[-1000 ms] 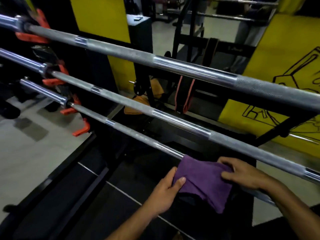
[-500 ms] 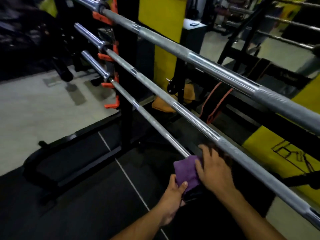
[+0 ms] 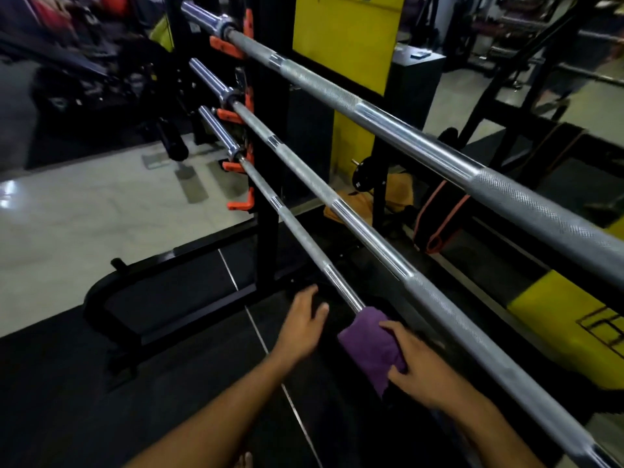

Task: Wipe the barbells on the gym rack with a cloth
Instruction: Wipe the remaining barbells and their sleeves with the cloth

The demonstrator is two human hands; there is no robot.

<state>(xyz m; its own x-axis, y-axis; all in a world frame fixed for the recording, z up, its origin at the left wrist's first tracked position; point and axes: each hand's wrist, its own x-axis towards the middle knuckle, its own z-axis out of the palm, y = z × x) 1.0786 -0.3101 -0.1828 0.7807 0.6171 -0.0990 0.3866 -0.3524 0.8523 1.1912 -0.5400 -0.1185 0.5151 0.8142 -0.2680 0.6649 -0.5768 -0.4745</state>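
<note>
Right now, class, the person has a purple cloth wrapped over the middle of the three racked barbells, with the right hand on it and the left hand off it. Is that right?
One detail is wrong. The head view shows the purple cloth draped over the lowest barbell, not the middle barbell. The rest stands: the right hand holds it, and the left hand is off it.

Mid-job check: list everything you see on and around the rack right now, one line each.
Steel barbells: three, silver; top, middle, lowest, stacked across rack.
Purple cloth: one, wrapped over the lowest barbell.
Black rack upright: one, left of centre.
Orange bar hooks: several, on the upright.
Yellow wall panel: one, behind the rack.
Black-and-orange belt: one, on the floor behind.
Left hand: open, off the cloth.
Right hand: grips the cloth.
</note>
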